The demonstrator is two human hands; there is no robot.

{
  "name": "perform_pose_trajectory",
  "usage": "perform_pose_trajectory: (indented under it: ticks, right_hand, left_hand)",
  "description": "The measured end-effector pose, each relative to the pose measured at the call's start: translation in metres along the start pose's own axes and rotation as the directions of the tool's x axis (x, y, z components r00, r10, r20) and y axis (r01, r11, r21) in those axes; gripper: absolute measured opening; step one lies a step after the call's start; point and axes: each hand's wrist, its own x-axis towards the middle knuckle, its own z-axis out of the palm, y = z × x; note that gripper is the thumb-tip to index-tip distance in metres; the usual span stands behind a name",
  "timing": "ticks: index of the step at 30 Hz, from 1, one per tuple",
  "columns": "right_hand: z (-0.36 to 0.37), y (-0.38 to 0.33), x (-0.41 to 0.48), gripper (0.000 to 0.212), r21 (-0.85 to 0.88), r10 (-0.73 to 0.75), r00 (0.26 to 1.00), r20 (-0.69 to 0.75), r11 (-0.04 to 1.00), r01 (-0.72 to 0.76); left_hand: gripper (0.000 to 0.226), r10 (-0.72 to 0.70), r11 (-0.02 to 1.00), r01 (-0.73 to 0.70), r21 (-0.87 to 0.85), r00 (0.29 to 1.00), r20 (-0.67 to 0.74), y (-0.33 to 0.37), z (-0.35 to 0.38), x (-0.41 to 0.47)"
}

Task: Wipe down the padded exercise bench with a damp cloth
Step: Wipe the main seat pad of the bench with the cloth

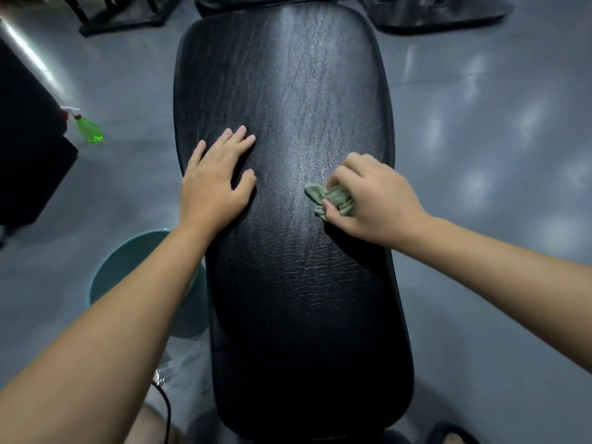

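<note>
cloth pressed on bench pad, both hands down

on my feed the left hand [214, 184] lies flat, fingers straight and spread, palm on the bench [294, 299] near its 9 o'clock edge. the right hand [374, 200] curls round a bunched cloth [333, 200], knuckles up, holding it on the pad toward 3 o'clock. the cloth is pale green and crumpled. the bench is long, black and rounded, its creased leather-like skin shiny. a round teal basin [121, 267] sits at 8 o'clock, a green spray bottle [88, 129] at 10.
</note>
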Motion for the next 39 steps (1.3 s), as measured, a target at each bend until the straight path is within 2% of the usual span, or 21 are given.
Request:
perform_pose_trajectory:
  ticks: [2, 6, 9, 14, 17, 21, 25, 26, 28, 30, 34, 39]
  right_hand:
    - [-0.001, -0.017, -0.026, 0.028, -0.002, -0.104, 0.994, 0.031, 0.995, 0.105]
    - [-0.008, -0.05, -0.081, 0.02, 0.113, -0.3, 0.94, 0.16, 0.952, 0.285]
    - [-0.009, -0.045, -0.068, 0.021, 0.075, -0.383, 0.895, 0.23, 0.924, 0.376]
    - [-0.01, -0.008, -0.011, 0.026, -0.04, -0.158, 0.979, 0.131, 0.986, 0.165]
    - [-0.013, -0.014, -0.033, 0.023, 0.031, -0.242, 0.963, 0.12, 0.97, 0.24]
    - [-0.021, -0.037, -0.103, 0.017, 0.197, -0.337, 0.92, 0.199, 0.933, 0.3]
    - [-0.017, -0.042, -0.111, 0.022, 0.159, -0.403, 0.889, 0.219, 0.913, 0.375]
    - [-0.015, -0.039, -0.099, 0.023, 0.118, -0.378, 0.903, 0.202, 0.925, 0.361]
    - [-0.012, -0.03, -0.067, 0.025, 0.057, -0.247, 0.96, 0.129, 0.969, 0.242]
    - [-0.012, -0.023, -0.045, 0.026, 0.049, -0.159, 0.981, 0.111, 0.987, 0.154]
    - [-0.016, -0.034, -0.08, 0.022, 0.144, -0.289, 0.949, 0.127, 0.952, 0.27]
    - [-0.025, -0.068, -0.162, 0.02, 0.305, -0.463, 0.856, 0.232, 0.87, 0.388]
  left_hand:
    - [0.058, -0.002, 1.0, 0.002, 0.003, 1.0, 0.011, 0.0, -0.001, -0.001]
    - [0.058, -0.009, 1.0, 0.01, -0.016, 1.0, 0.019, 0.001, -0.002, 0.0]
    - [0.058, -0.015, 1.0, 0.015, -0.011, 1.0, 0.017, 0.003, -0.004, 0.001]
    - [0.058, -0.011, 1.0, 0.011, -0.001, 1.0, 0.018, 0.003, -0.003, -0.001]
    - [0.057, -0.011, 1.0, 0.011, -0.011, 1.0, 0.021, 0.002, -0.003, -0.002]
    - [0.056, -0.022, 1.0, 0.022, -0.004, 0.999, 0.023, 0.004, -0.004, -0.001]
    - [0.055, -0.028, 0.999, 0.028, 0.02, 1.0, 0.006, 0.006, -0.002, -0.001]
    - [0.055, -0.027, 0.999, 0.027, 0.022, 1.0, 0.002, 0.007, -0.002, -0.001]
    - [0.054, -0.029, 0.999, 0.029, 0.02, 1.0, -0.008, 0.006, -0.002, -0.001]
    - [0.054, -0.03, 0.999, 0.03, 0.015, 0.999, -0.01, 0.005, -0.002, -0.002]
    - [0.052, -0.034, 0.999, 0.034, 0.0, 0.999, -0.011, 0.008, -0.003, -0.001]
    - [0.05, -0.043, 0.999, 0.043, -0.003, 0.999, -0.029, 0.01, -0.004, -0.001]
